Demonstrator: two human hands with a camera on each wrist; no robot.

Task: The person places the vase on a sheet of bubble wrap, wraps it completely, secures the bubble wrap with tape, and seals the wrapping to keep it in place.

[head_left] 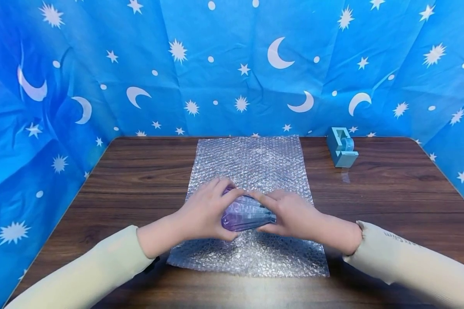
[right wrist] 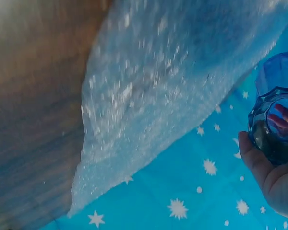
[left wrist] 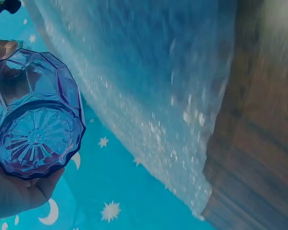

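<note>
A purple-to-blue faceted glass vase is held on its side above a sheet of bubble wrap. My left hand grips its purple end, and my right hand grips the bluer end. In the left wrist view, the round base of the vase shows a star-like pattern, with left fingers and thumb around it. The right wrist view shows the scalloped open mouth of the vase, with the right thumb at its rim. Fingers show through the glass there.
The bubble wrap lies flat across the middle of a dark wooden table. A teal tape dispenser stands at the back right, a bit of clear tape hanging toward the table. Blue cloth with white moons and stars hangs behind and at both sides.
</note>
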